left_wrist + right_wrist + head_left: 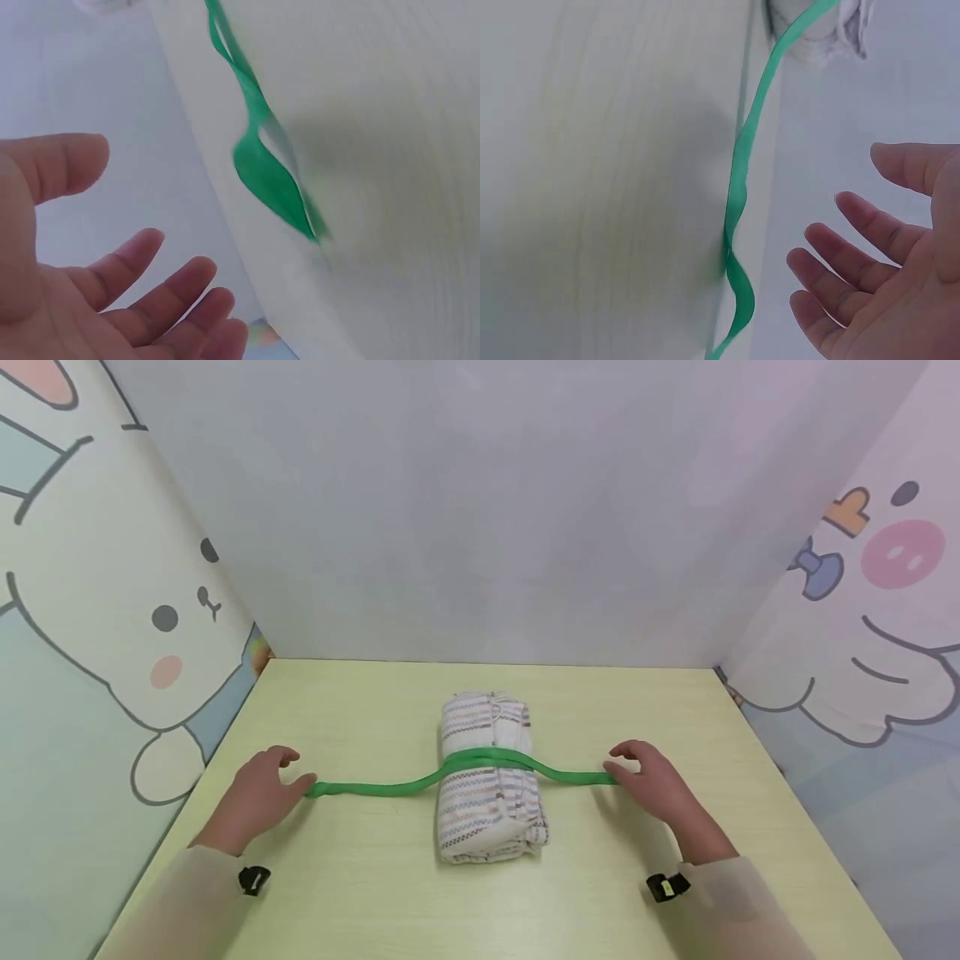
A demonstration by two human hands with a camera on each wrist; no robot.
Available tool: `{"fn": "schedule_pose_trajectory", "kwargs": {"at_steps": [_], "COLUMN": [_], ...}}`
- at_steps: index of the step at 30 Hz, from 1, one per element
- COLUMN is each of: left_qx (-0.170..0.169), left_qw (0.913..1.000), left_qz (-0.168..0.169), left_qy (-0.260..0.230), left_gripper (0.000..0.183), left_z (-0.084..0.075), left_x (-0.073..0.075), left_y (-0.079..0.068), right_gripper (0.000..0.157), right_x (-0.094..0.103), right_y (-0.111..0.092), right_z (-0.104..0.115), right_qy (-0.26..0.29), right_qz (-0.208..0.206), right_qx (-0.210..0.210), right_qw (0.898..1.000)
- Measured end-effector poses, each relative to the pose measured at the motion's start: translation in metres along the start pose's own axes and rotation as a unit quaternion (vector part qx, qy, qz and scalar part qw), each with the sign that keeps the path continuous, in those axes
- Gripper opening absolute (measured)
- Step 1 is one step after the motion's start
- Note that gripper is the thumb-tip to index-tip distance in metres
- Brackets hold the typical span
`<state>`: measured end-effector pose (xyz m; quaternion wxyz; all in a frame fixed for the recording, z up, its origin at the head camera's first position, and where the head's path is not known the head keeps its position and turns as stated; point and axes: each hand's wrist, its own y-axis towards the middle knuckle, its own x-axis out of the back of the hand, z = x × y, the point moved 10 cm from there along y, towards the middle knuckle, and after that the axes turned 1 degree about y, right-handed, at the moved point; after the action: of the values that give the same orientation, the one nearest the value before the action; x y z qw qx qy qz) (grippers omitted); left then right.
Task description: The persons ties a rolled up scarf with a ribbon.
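A white folded cloth with multicoloured woven stripes lies in the middle of the table. Across it runs a green ribbon, its two ends stretching out to left and right over the tabletop. My left hand hovers by the left end of the ribbon; the left wrist view shows its fingers spread and apart from the twisted green strip. On the other side, my right hand is over the right end. Its thumb and fingers are likewise parted, holding nothing.
The pale yellow table meets a plain light wall at the back. Cartoon-printed panels stand on the left and right. A small black device sits at the left wrist, another at the right.
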<state>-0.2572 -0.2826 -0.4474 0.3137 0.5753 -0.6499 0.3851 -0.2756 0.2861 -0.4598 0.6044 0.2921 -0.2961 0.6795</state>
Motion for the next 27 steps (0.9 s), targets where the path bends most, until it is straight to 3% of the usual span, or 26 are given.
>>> {"fn": "schedule_pose_trajectory", "kwargs": {"at_steps": [5, 10, 15, 18, 21, 24, 26, 27], "left_qx": [-0.014, -0.005, 0.006, 0.030, 0.063, 0.085, 0.093, 0.094], "left_qw": [0.9987, 0.9920, 0.9724, 0.9581, 0.9458, 0.9205, 0.8883, 0.8650], "left_qz": [-0.015, -0.026, -0.032, -0.021, -0.010, -0.001, 0.006, 0.010], "left_qy": [-0.046, -0.123, -0.231, -0.284, -0.319, -0.381, -0.450, -0.493], "left_gripper": [0.062, 0.058, 0.056, 0.055, 0.052, 0.050, 0.052, 0.054], "left_z": [-0.027, -0.039, -0.046, -0.047, -0.047, -0.049, -0.054, -0.057], "left_x": [-0.011, -0.028, -0.048, -0.064, -0.079, -0.093, -0.103, -0.107], "left_y": [-0.013, -0.025, -0.031, -0.033, -0.037, -0.042, -0.046, -0.048], "right_gripper": [0.048, 0.043, 0.038, 0.035, 0.033, 0.033, 0.034, 0.035], "right_x": [-0.008, -0.019, -0.031, -0.038, -0.048, -0.062, -0.072, -0.077], "right_y": [-0.006, -0.011, -0.013, -0.018, -0.024, -0.029, -0.031, -0.032], "right_z": [0.010, 0.017, 0.018, 0.014, 0.012, 0.016, 0.020, 0.022], "right_qy": [0.037, 0.095, 0.148, 0.181, 0.237, 0.303, 0.343, 0.357], "right_qz": [-0.010, -0.025, -0.040, -0.040, -0.031, -0.003, 0.018, 0.030], "right_qx": [-0.004, -0.016, -0.030, -0.053, -0.075, -0.079, -0.079, -0.078], "right_qw": [0.999, 0.995, 0.988, 0.981, 0.968, 0.950, 0.936, 0.930]}}
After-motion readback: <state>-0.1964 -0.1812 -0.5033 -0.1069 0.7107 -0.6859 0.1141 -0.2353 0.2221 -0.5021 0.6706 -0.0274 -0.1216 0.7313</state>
